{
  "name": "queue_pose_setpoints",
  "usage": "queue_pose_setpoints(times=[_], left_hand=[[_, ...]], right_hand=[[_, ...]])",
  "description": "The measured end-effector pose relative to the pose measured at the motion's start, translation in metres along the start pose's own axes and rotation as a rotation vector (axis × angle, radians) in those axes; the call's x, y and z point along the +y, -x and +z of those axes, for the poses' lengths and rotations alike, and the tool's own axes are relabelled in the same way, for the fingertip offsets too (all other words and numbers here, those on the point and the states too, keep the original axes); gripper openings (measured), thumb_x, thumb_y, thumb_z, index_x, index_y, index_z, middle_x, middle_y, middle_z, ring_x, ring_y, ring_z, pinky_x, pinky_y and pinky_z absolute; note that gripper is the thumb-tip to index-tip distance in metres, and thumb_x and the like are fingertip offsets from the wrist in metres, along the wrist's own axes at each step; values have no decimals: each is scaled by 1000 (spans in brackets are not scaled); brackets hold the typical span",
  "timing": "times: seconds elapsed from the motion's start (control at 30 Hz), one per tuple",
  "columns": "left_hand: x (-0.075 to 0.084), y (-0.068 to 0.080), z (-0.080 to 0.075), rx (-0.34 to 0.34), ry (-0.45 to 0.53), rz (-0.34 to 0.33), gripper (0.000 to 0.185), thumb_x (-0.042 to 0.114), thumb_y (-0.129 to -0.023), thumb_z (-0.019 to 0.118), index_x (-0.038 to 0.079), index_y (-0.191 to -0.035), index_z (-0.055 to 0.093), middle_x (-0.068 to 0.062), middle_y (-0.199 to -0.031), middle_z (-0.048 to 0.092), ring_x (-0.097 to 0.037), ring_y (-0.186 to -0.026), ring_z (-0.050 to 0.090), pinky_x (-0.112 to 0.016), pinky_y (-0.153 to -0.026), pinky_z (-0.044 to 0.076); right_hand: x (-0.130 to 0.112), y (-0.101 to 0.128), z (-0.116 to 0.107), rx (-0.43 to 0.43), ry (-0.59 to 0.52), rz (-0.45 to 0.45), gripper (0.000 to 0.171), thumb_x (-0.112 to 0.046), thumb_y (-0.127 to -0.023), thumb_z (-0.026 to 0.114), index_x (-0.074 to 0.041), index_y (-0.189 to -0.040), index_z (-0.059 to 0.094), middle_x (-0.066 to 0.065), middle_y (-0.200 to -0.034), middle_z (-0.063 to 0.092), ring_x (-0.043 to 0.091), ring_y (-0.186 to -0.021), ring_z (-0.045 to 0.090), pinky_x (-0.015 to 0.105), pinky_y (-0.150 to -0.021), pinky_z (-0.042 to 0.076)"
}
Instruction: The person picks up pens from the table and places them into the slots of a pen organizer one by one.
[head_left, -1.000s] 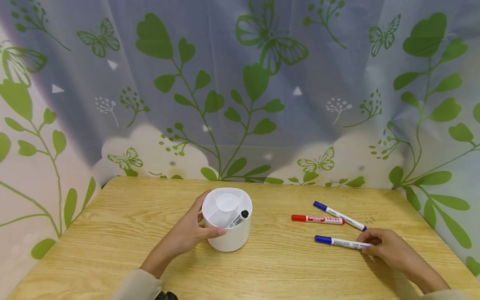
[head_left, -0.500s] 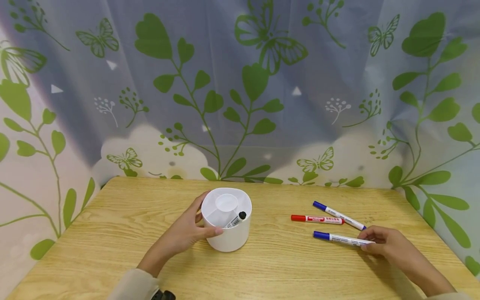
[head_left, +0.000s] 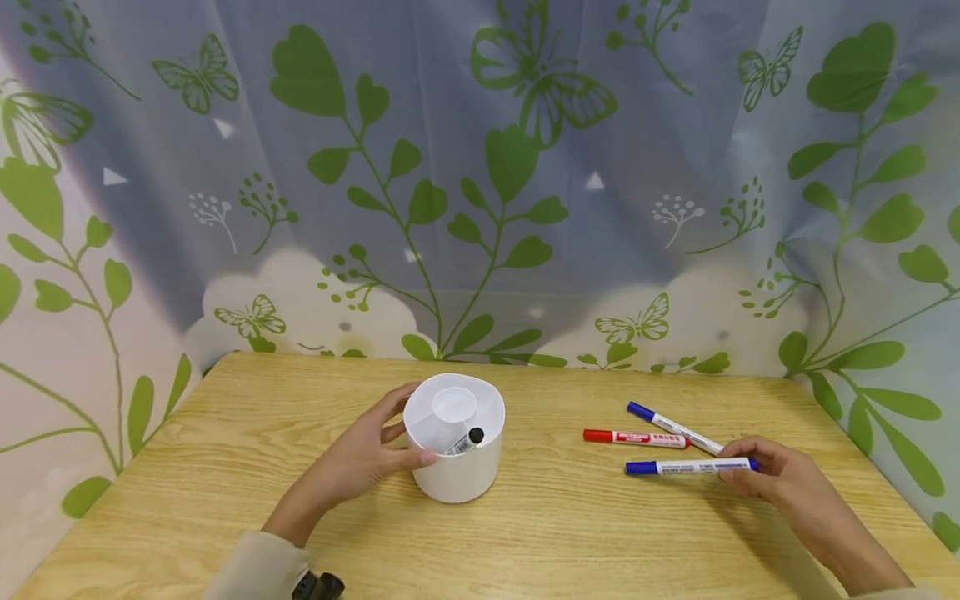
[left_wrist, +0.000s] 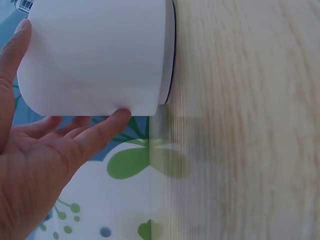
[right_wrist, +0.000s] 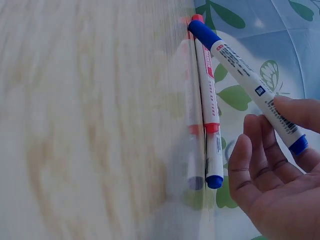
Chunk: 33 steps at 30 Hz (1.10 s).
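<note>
Blue marker [head_left: 690,467] pinched in right hand [head_left: 780,483], left hand [head_left: 360,458] gripping white holder [head_left: 457,475] with one black marker [head_left: 467,441] in; red marker [head_left: 636,437] and second blue marker [head_left: 671,427] left on table [head_left: 225,467].

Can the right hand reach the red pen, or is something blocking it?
Probably yes. The red pen lies bare on the table, close to the right hand, but that hand already pinches a blue pen.
</note>
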<state>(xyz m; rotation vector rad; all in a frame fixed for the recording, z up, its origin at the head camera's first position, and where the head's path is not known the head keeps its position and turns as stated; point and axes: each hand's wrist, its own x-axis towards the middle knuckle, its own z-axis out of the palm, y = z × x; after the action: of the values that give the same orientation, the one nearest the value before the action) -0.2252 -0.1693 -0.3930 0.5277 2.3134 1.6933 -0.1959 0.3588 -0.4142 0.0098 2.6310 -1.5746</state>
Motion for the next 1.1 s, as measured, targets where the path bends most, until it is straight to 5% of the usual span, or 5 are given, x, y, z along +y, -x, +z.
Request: queue_pose_setpoints(times=[0.27, 0.63, 1.1], left_hand=[[0, 1, -6, 6, -10, 1, 94, 27, -88, 87, 14, -163, 33, -18, -168, 32, -49, -151, 38, -48, -111, 52], [-1, -1, -4, -11, 36, 3, 99, 22, -86, 89, 13, -164, 29, -17, -171, 25, -47, -154, 33, -49, -112, 51], [-2, -5, 12, 36, 58, 6, 115, 17, -83, 91, 9, -167, 14, -19, -168, 31, -43, -156, 33, -58, -125, 32]], right_hand=[[-2, 0, 1, 30, -56, -37, 11, -7, -103, 65, -3, -113, 68, -18, -95, 71, 3, -87, 67, 22, -76, 59], [-4, 1, 5, 6, -368, -175, 26, 5, -104, 57, -17, -110, 71, -9, -102, 77, 6, -93, 76, 22, -80, 63], [-13, 1, 14, -9, -551, -278, 24, 8, -104, 55, -9, -113, 69, -3, -107, 71, 9, -98, 75, 35, -83, 65]])
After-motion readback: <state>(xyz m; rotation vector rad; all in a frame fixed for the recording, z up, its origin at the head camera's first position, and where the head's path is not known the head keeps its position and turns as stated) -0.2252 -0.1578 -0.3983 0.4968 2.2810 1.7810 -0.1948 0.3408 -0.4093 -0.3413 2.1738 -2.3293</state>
